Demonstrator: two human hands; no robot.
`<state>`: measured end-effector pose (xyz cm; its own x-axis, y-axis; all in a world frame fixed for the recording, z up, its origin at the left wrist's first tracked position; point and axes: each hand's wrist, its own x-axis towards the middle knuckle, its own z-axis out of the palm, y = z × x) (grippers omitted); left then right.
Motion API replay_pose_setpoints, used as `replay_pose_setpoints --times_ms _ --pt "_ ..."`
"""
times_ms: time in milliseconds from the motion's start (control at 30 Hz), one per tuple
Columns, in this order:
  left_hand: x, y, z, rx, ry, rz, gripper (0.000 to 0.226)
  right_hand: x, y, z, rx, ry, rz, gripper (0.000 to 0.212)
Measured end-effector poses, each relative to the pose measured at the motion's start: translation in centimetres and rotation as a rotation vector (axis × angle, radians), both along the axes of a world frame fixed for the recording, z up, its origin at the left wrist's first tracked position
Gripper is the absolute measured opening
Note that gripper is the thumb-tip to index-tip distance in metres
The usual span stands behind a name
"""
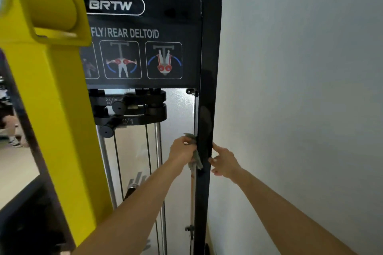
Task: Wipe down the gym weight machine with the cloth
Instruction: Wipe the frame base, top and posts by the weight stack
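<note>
From my seat at the feed, the white wall (300,89) takes the whole three o'clock side and the yellow arm (62,109) of the weight machine (145,58) runs from eleven down to seven o'clock, with the black placard (149,33) reading FLY/REAR DELTOID at twelve. The machine's black upright post (207,89) stands just right of centre. At five o'clock from centre my left hand (182,151) grips the grey-green cloth (194,157) against the post's inner edge, while my right hand (222,161) rests loose-fingered on its outer edge, holding nothing.
</note>
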<state>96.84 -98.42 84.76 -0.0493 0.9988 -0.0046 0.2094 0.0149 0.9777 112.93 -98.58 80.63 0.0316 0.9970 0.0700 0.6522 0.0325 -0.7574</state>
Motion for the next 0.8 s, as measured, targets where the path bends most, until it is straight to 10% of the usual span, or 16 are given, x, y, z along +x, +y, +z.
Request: replay_pose_setpoints --times_ms 200,333,800 --pt "-1.4 -2.6 4.4 0.171 -0.090 -0.082 0.019 -0.7 -3.5 7.7 0.354 0.025 -0.100 0.010" --pt "-1.9 -4.3 7.6 0.340 -0.136 -0.203 0.012 -2.3 -6.2 12.3 0.298 0.562 0.199 0.036" --pt "-1.5 -0.8 17.2 0.995 0.403 0.201 0.022 -1.6 -1.9 23.6 0.819 0.377 -0.180 0.021"
